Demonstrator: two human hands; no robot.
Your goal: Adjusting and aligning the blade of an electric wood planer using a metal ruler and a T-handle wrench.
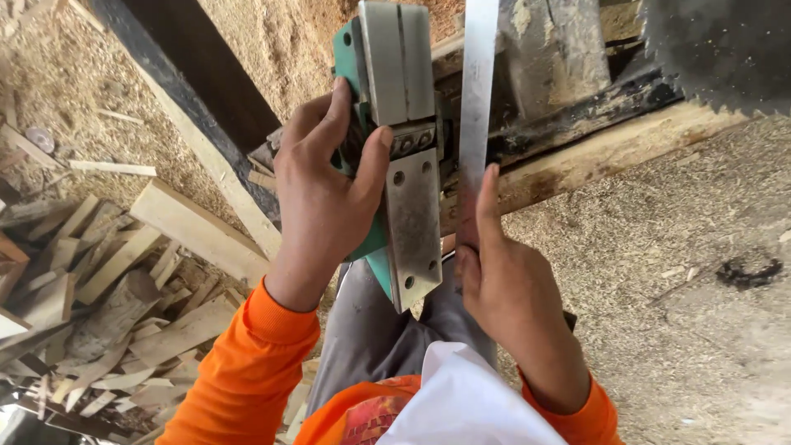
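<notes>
Colours and surface patterns. The planer (394, 124) has a green body and a dull grey metal sole marked by dark round screw holes. The ruler (476, 99) is pale silver-grey steel. Both sleeves (247, 363) are bright orange; the cloth (461, 404) at the chest is white, above a patch of red print on orange. The trousers (371, 330) are mid grey. The beam (593, 152) is pale yellow-tan wood with black staining along its upper edge. The offcuts (107, 280) are light beige with grey weathered faces. The sawdust (659, 272) is a speckled sandy tan, with one black smudge (748, 272).
</notes>
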